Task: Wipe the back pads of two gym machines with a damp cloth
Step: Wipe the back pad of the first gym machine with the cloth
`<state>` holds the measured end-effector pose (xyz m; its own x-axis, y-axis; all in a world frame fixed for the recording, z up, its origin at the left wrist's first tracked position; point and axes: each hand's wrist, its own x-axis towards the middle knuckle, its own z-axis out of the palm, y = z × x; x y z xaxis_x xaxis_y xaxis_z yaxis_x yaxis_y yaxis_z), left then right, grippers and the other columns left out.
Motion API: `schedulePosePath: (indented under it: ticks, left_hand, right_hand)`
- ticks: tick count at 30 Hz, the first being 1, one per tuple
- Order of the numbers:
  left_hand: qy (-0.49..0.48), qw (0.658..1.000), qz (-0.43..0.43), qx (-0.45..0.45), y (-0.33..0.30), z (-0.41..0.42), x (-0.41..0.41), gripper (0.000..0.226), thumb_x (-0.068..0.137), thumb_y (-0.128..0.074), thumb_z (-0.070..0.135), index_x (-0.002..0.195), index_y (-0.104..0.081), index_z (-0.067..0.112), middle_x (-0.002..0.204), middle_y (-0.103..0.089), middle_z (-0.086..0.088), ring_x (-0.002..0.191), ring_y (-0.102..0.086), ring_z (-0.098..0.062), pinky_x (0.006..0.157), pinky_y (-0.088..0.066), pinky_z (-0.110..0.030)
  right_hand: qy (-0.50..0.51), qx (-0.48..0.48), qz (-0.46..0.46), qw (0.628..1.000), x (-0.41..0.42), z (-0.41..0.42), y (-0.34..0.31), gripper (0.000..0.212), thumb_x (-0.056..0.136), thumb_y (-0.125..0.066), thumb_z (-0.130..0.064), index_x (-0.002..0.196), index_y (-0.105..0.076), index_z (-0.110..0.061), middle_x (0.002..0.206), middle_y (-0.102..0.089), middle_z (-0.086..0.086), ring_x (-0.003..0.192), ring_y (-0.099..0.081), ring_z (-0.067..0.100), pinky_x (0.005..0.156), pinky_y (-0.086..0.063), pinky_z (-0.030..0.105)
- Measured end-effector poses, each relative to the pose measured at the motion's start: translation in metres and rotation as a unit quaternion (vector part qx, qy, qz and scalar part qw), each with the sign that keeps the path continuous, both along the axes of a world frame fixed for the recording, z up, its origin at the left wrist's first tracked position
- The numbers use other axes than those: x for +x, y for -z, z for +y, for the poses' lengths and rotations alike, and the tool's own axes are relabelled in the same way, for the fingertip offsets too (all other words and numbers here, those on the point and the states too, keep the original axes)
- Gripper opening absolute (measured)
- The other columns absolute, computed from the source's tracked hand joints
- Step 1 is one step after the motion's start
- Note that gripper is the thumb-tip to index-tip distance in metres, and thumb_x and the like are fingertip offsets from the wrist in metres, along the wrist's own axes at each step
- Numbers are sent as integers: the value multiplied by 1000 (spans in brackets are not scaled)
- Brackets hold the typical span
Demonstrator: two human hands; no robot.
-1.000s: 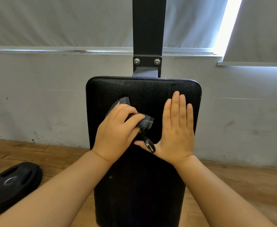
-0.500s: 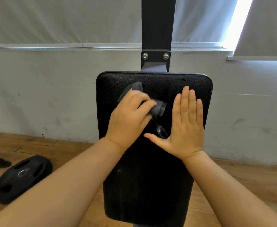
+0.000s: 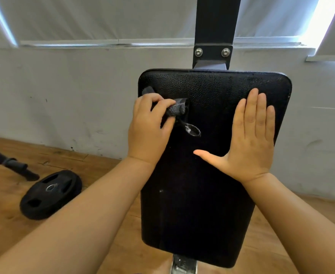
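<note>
A black padded back pad (image 3: 202, 194) fills the middle of the head view, fixed to a dark upright post (image 3: 216, 20). My left hand (image 3: 148, 127) grips a bunched dark grey cloth (image 3: 177, 109) and presses it on the pad's upper left area. A small loop of the cloth (image 3: 192, 130) hangs below my fingers. My right hand (image 3: 249, 139) lies flat on the pad's upper right area, fingers straight and together, thumb spread toward the left.
A black weight plate (image 3: 49, 194) lies on the wooden floor (image 3: 8, 230) at the left, with a dark bar end (image 3: 18, 169) beyond it. A grey wall (image 3: 63, 91) and window sill stand behind the pad. A metal bracket (image 3: 182, 265) shows under the pad.
My left hand has slid the cloth leftward across the pad toward its left edge. My right hand has stayed flat on the pad. The view has shifted, showing more floor at the left.
</note>
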<state>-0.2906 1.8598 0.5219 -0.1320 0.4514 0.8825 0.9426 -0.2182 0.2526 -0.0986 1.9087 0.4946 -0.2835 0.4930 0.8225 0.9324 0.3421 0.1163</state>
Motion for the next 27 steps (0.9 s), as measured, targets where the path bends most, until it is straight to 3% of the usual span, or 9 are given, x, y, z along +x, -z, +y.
schedulePosePath:
  ticks: [8, 11, 16, 24, 27]
  left_hand:
    - [-15, 997, -9, -76, 80, -33, 6, 33, 80, -52, 22, 105, -68, 8, 100, -59, -9, 100, -47, -16, 78, -40, -15]
    - [-6, 997, -9, -78, 74, -32, 5, 33, 81, -51, 24, 103, -69, 8, 98, -60, -8, 98, -46, -13, 75, -38, -12]
    - [12, 997, -77, -22, 37, -17, 5, 29, 80, -55, 19, 102, -68, 6, 95, -57, -10, 93, -46, -14, 76, -37, -16]
    - [-15, 999, -30, -40, 76, -27, 14, 31, 82, -54, 18, 107, -68, 7, 100, -59, -11, 100, -46, -18, 82, -40, -20]
    - [-20, 998, -3, -59, 100, -38, 13, 35, 84, -53, 20, 114, -65, 6, 107, -59, -11, 105, -48, -19, 91, -38, -20]
  right_hand:
    - [-8, 17, 8, 1000, 0, 0, 1, 123, 71, -36, -89, 144, -19, 10, 150, -16, 31, 141, -8, 40, 117, -1, 46]
    - [-10, 24, 8, 1000, 0, 0, 1, 124, 71, -39, -88, 143, -20, 11, 150, -17, 31, 141, -9, 40, 117, -2, 46]
    - [-11, 27, 8, 1000, -1, 0, 1, 122, 72, -39, -87, 143, -19, 11, 150, -17, 32, 140, -11, 41, 117, -1, 45]
    - [-19, 29, 12, 999, 1, 0, 0, 120, 74, -37, -86, 144, -17, 10, 150, -16, 32, 140, -12, 42, 117, 2, 43]
    - [-18, 34, 9, 999, 0, 0, 1, 120, 74, -38, -86, 144, -18, 10, 150, -17, 32, 140, -13, 43, 117, 2, 44]
